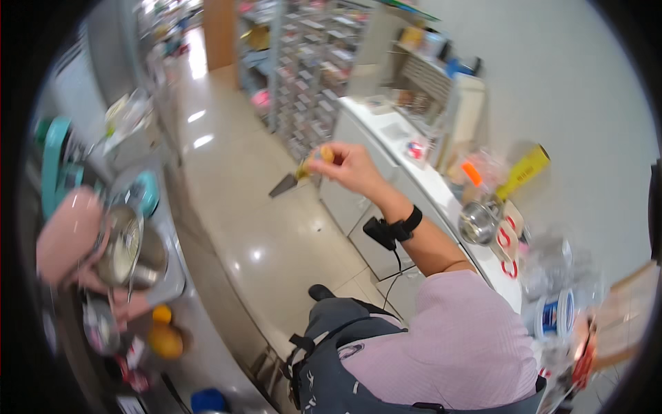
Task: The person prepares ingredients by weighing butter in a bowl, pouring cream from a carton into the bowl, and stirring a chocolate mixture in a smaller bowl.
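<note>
My right hand (345, 168), reaching out over the aisle, is closed around the end of a yellow-handled tool with a tapering grey blade (283, 185). Motion blur leaves its exact kind unclear. The blade points down and to the left, away from my fingers. A black strap with a small black device (380, 232) sits on my right wrist, and a cable trails from it. No part of my left hand appears.
Along the left, a steel counter (214, 345) carries a pink stand mixer (72, 234) with a steel bowl (153, 257), and a teal mixer (55, 165). To the right, a white counter (441, 207) holds a steel pot (478, 222) and a yellow box (524, 171). Packed shelves (321, 62) stand ahead.
</note>
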A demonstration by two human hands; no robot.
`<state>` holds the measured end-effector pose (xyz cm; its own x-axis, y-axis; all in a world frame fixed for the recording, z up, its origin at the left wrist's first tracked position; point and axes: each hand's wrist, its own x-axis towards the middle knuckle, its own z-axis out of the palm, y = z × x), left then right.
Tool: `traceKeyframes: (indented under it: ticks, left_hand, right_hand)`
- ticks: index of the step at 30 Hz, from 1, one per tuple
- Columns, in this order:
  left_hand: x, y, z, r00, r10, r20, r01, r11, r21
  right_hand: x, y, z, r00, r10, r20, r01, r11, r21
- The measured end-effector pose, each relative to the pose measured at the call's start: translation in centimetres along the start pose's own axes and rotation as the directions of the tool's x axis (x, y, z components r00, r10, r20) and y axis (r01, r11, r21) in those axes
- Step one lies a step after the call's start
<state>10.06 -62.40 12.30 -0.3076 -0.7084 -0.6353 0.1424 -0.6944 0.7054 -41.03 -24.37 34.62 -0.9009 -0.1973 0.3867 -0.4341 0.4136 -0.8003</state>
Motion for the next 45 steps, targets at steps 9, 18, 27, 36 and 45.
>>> traceKeyframes:
  ticks: [9,18,27,36,45]
  left_hand:
    - [5.1,-6.2,15.0,0.992,0.095,0.079,-0.110,0.972,0.210]
    - [5.5,-11.2,23.2,0.976,0.216,0.035,-0.216,0.923,0.318]
    - [6.3,-13.1,25.7,0.704,0.551,0.448,-0.572,0.067,0.817]
    - [13.6,-13.8,32.5,0.975,-0.040,0.220,0.039,0.999,0.010]
    - [12.9,-12.6,37.0,0.950,-0.224,0.219,0.155,0.943,0.294]
  right_hand:
    - [8.9,0.9,-34.8,0.561,-0.425,-0.710,0.009,0.861,-0.508]
    - [22.2,14.6,-56.3,0.607,-0.444,-0.659,-0.428,0.516,-0.742]
    - [25.7,17.2,-59.3,0.741,-0.223,-0.633,-0.547,0.345,-0.763]
    - [26.4,19.8,-60.3,0.715,-0.360,-0.600,-0.470,0.388,-0.793]
    - [25.4,15.8,-58.4,0.881,-0.132,-0.454,-0.405,0.286,-0.869]
